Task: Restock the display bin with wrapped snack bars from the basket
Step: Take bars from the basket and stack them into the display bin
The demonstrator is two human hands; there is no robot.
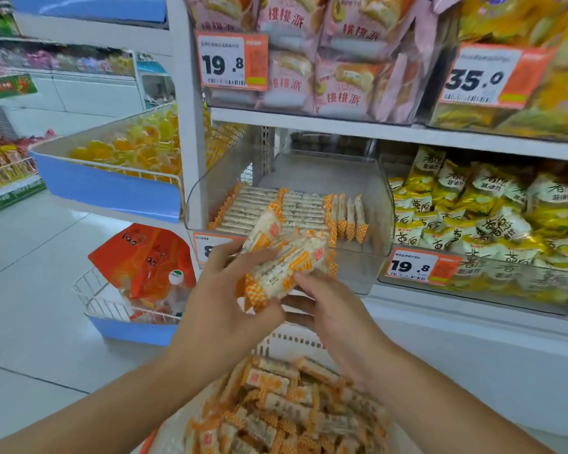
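A bunch of wrapped snack bars [284, 257] with orange-checked ends sits between both hands, in front of the clear display bin [371, 211]. My left hand [223, 290] grips the bunch from the left and below. My right hand [328, 309] holds it from the lower right, fingers curled under the wrappers. Inside the bin, rows of the same bars [276, 208] lie flat on the left and several stand on edge at the right. The white basket [286, 344] below my arms is heaped with loose bars [286, 411].
Yellow snack packs [473, 221] fill the bin to the right. Pink pie packs [325, 54] fill the shelf above. A blue-fronted wire bin of jelly cups [128, 152] juts out at left, with orange pouches [145, 257] in a lower wire bin. Pale tiled floor lies to the left.
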